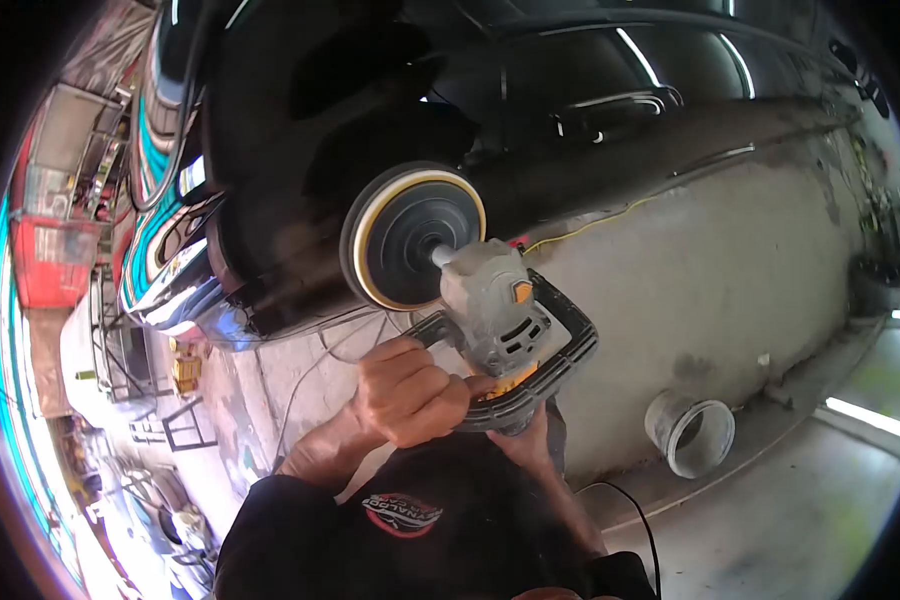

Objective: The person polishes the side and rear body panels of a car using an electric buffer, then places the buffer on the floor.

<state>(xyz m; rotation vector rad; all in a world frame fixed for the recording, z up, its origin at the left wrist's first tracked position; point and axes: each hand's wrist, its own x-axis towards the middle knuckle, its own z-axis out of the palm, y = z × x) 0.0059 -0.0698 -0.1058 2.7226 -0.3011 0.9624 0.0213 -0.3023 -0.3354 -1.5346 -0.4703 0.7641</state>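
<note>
A grey and black polisher [495, 310] with a round pad [420, 240] edged in white and yellow is held in front of my chest. The pad faces a glossy black car body [390, 110] and appears to be against or very near it; the contact is hidden. My left hand [410, 390] is closed around the left side of the polisher's black loop handle. My right hand [525, 440] is at the rear end of the polisher, low behind the handle, its fingers mostly hidden by the tool.
A yellow cord [600, 217] runs along the car's lower edge. On the concrete floor [710, 300] a grey bucket-like cylinder [700, 440] lies on its side. A black cable [650, 530] hangs by my right arm. Metal frames [185, 425] and a red object [60, 260] are at left.
</note>
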